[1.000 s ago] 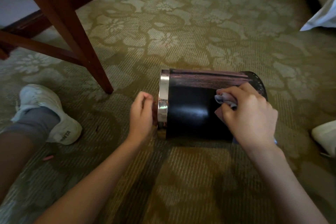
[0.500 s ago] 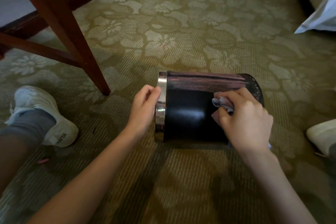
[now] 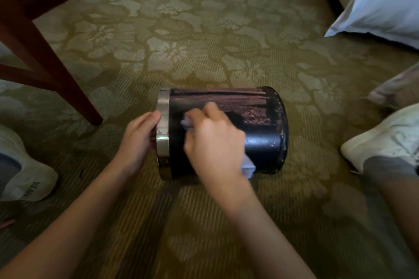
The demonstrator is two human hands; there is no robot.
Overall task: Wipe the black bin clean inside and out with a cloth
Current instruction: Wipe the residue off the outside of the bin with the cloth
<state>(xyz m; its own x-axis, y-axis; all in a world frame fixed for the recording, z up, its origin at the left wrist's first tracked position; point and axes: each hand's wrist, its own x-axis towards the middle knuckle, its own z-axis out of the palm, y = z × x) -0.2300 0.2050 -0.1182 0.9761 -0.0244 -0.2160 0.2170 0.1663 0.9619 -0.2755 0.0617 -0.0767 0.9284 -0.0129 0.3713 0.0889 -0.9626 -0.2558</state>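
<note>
I was on the outside stage of the job. The glossy black cylindrical bin (image 3: 263, 142) lay on its side on the olive patterned carpet (image 3: 204, 52), out on the open floor just off the foot of the dark wooden furniture leg (image 3: 45, 63), with its mouth toward my left. My left hand (image 3: 138, 138) curled round the silver metal rim band (image 3: 163, 120), steadying it. My right hand (image 3: 215, 142) was bunched tight round the pale crumpled cloth (image 3: 248, 166), pressing it to the upper wall close to the band.

Half a second earlier that hand had worked near the base end. It had since swept across toward the rim, while the left kept its hold. Next, I judged, I should roll the bin to bring up an unwiped strip. The inside was hidden from me here.
</note>
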